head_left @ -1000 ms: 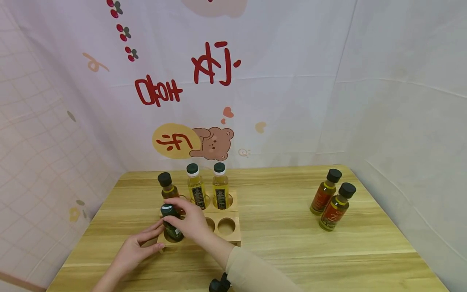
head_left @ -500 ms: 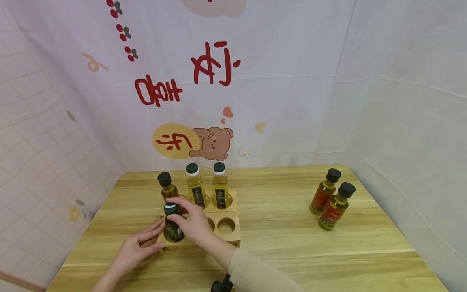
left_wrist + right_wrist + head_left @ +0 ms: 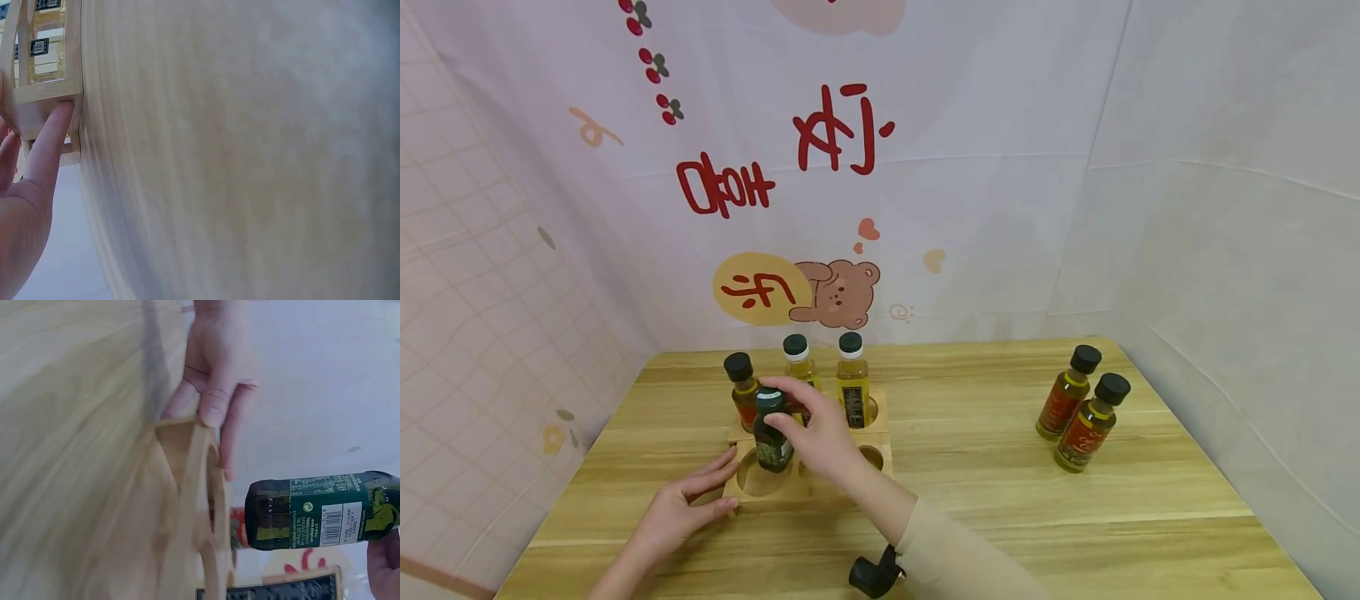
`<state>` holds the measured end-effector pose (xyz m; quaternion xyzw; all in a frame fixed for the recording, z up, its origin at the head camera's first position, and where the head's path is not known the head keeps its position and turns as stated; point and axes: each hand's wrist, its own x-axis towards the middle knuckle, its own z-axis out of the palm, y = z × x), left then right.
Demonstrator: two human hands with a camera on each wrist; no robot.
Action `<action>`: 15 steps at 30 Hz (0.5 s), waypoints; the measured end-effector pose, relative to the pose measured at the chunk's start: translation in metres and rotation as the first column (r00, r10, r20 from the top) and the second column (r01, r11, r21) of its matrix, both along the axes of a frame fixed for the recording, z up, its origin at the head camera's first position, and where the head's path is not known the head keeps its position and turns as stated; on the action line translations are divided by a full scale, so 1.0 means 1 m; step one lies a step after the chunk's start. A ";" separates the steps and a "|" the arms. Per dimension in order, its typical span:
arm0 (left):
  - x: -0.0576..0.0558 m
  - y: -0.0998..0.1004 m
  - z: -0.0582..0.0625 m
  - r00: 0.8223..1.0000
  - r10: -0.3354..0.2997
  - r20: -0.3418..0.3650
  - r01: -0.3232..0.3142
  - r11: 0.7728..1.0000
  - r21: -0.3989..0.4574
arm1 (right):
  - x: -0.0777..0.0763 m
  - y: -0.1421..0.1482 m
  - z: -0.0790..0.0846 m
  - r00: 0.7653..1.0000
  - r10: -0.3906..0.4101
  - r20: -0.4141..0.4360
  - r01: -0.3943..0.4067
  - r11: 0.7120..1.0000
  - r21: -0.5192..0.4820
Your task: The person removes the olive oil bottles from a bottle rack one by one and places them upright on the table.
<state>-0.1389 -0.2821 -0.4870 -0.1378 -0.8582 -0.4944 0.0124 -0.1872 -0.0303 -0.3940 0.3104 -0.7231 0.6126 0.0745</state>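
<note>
My right hand (image 3: pixel 820 425) pinches a small dark green olive oil bottle (image 3: pixel 772 442) near its cap. The bottle hangs upright above the front row of a stepped wooden bottle rack (image 3: pixel 760 492), beside the left front hole. In the right wrist view its green label with a barcode (image 3: pixel 340 524) shows. At the rack's left front corner, my left hand (image 3: pixel 681 512) touches the wood with thumb and fingers extended. The rear row carries a red-labelled bottle (image 3: pixel 745 400) at left and two yellow oil bottles, one (image 3: pixel 853 392) in full view, the other (image 3: pixel 801 367) partly behind my right hand.
Two red-labelled oil bottles, one behind (image 3: pixel 1063 400) and one in front (image 3: pixel 1084 433), stand on the right of the wooden table (image 3: pixel 970 500). A black device (image 3: pixel 874 575) is by my right forearm. Printed curtains (image 3: pixel 985 208) enclose the back and sides.
My right hand has lifted the dark green bottle out of the left front hole and moved it slightly right and back. My left hand has stayed at the rack's corner.
</note>
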 end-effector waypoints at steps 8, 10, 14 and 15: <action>-0.001 0.001 0.000 1.000 -0.001 -0.006 0.001 1.000 0.020 | 0.000 0.035 0.004 0.999 -0.039 0.012 0.039 0.999 -0.008; -0.001 0.001 0.000 1.000 -0.005 -0.004 0.006 1.000 0.029 | -0.001 0.046 0.003 0.999 -0.039 -0.005 0.039 0.999 -0.015; -0.001 0.001 0.000 1.000 -0.003 0.007 0.003 0.999 0.041 | -0.003 0.071 0.000 0.998 -0.053 -0.038 0.052 0.999 -0.013; -0.001 0.001 0.000 1.000 -0.003 0.010 0.003 0.999 0.040 | -0.003 0.078 0.000 0.997 -0.061 -0.042 0.061 0.998 -0.010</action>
